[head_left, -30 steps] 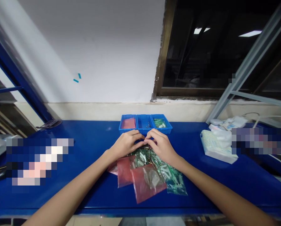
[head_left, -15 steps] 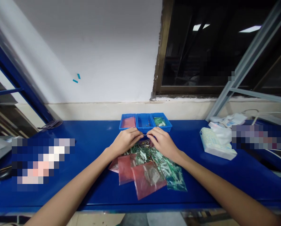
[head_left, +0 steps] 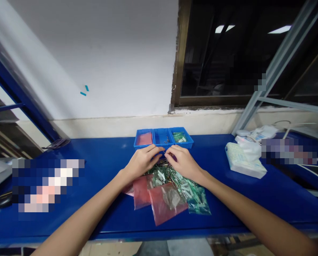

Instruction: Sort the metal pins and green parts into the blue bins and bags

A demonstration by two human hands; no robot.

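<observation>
Both arms reach in toward the blue tray, the left forearm slanting up from the tray's near left and the right forearm from its near right, so that they converge just in front of it. The left hand lies back upward in front of the tray's left compartment, fingers bent and pointing inward; its grip is parted, forefinger stretched above the thumb with a small gap between them. The right hand mirrors it in front of the tray's right compartment, knuckles raised and fingers curled inward, its grip pinched at the tips on a thin pin. That pin is just in front of the tray's middle compartment, between the two hands; whether the left fingertips touch it I cannot tell. Nor can I tell whether either wrist rests on what lies below.

Nearer the wearer than the tray, under and between the hands, is a heap of metal pins, with green bags spreading toward the tray's right side and pink bags toward its left, all on the blue desk. Inside the tray, a pink bag fills the left compartment, a few small metal pieces lie in the middle one, and green packets sit in the right one. Well to the right of the tray is a tissue pack.
</observation>
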